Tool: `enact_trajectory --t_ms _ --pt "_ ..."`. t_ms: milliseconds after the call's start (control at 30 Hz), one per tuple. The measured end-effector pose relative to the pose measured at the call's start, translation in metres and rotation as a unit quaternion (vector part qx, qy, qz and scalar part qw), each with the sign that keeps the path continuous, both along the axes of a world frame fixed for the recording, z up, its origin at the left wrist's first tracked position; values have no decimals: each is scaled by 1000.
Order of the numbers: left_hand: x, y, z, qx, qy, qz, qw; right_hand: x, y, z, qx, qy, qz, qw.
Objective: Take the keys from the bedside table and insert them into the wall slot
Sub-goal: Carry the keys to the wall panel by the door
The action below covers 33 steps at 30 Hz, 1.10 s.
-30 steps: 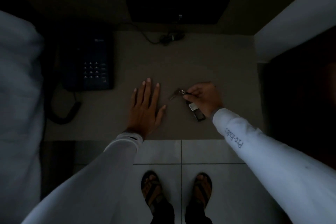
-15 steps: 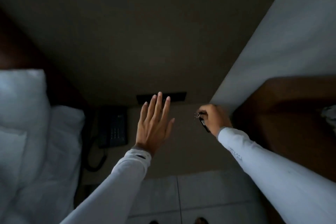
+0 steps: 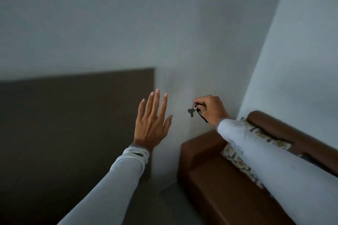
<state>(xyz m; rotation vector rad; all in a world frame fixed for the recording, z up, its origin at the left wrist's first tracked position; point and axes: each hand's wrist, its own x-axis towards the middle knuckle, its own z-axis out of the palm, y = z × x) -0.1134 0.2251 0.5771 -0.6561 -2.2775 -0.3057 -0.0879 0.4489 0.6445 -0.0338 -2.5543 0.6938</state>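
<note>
**Spotter:** Where are we on the task?

**Operator:** I judge the pickup done. My right hand (image 3: 212, 108) is curled into a pinch on the keys (image 3: 193, 110) at the ring; one key dangles below my fingertips and a dark tag slants down beside my palm. The bunch hangs in the air in front of the pale wall (image 3: 128, 23), clear of any furniture. The bedside table is not in my view.

**Spotter:** And the left?

**Operator:** My left hand (image 3: 151, 126) is empty, fingers spread and upright, held near the right edge of the dark headboard panel (image 3: 73, 115). I can't tell whether it touches anything.

**Spotter:** What's left?

**Operator:** Finding the wall slot and pushing the keys in. I see no slot anywhere in this view, so I'd guess I need to turn or look further along the wall.

**Spotter:** Room to move?

**Operator:** Plenty above and ahead: bare wall, nothing jutting out. To my right the wall corner closes in, and below my right forearm sits a brown wooden chair (image 3: 219, 179) with a patterned cushion (image 3: 236, 159). Its arm is near my sleeve, so I'd keep that elbow high. The headboard edge stands just beside my left hand.
</note>
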Motion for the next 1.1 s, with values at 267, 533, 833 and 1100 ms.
enact_trajectory --t_ms 267,533,833,1100 --pt "72 159 110 20 70 -129 989 144 145 104 -27 73 -98 992" --pt "222 348 165 45 117 -236 964 345 305 146 -25 116 -204 972" --pt "388 538 176 52 115 -329 936 552 469 150 -91 149 -282 944" --pt "472 693 181 52 134 -397 906 653 583 155 -52 172 -354 918"
